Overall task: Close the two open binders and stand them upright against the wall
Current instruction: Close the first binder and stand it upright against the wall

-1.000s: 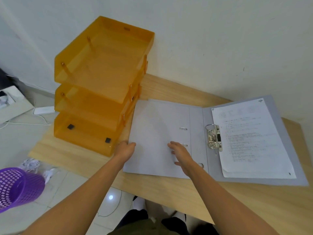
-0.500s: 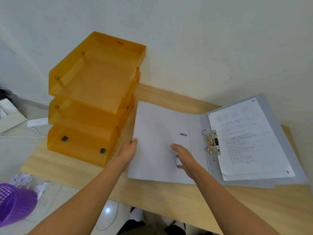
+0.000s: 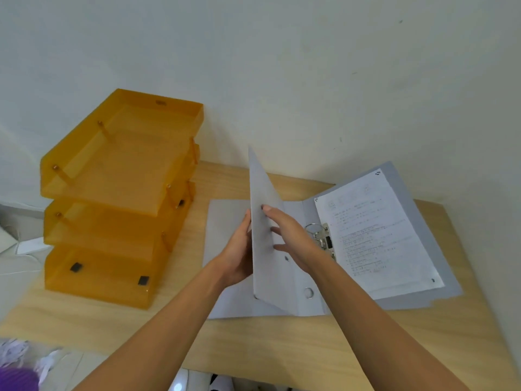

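A grey lever-arch binder (image 3: 308, 277) lies open on the wooden desk (image 3: 282, 348). Its left cover (image 3: 263, 193) stands nearly upright. My left hand (image 3: 238, 255) holds that cover from its outer side, thumb at the edge. My right hand (image 3: 293, 238) rests with spread fingers on the cover's inner face. Printed sheets (image 3: 377, 230) lie on the right half beside the metal ring mechanism (image 3: 324, 238). A second grey binder (image 3: 222, 238) lies open and flat underneath, showing at the left and lower right.
A three-tier orange letter tray (image 3: 118, 198) stands at the desk's left, close to the binders. The white wall (image 3: 310, 80) runs right behind the desk. A purple basket (image 3: 17, 379) and crumpled paper sit on the floor at the lower left.
The top binder's left cover has swung up from flat to nearly upright, lifted by my left hand. The lower binder's cover is now exposed. The camera has tilted upward.
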